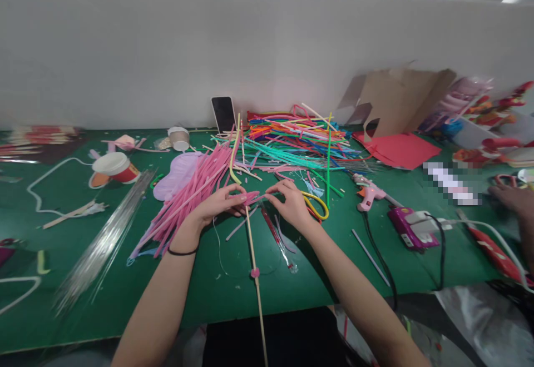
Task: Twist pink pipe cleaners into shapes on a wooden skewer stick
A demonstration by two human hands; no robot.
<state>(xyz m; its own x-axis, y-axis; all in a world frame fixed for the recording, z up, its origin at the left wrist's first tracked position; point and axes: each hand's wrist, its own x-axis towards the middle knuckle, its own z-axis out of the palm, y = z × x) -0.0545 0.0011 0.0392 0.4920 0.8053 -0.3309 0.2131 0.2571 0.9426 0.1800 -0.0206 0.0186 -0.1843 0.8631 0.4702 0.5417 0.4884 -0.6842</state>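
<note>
Fingers of my left hand (221, 203) are closed round a small bent pink pipe-cleaner piece (249, 198) at the top of a thin wooden stick (252, 244). The stick slants down toward my lap and carries a small pink bead-like knob (255, 273) partway along. My right hand (288, 201) pinches the thin tip of a strand reaching out from the pink piece. Just left of my left hand lies a bundle of pink pipe cleaners (196, 194). A yellow loop (320, 207) rests by my right hand, and a clear-wrapped red strip (275, 233) lies between my forearms.
Multicoloured pipe cleaners (292, 139) pile up before a propped phone (224, 114). Rightward are a pink glue gun (370, 192), a purple power strip (411, 228) with cords, and another person's hand (513, 197). Clear thin rods (106, 239) and a paper cup (117, 167) stand leftward.
</note>
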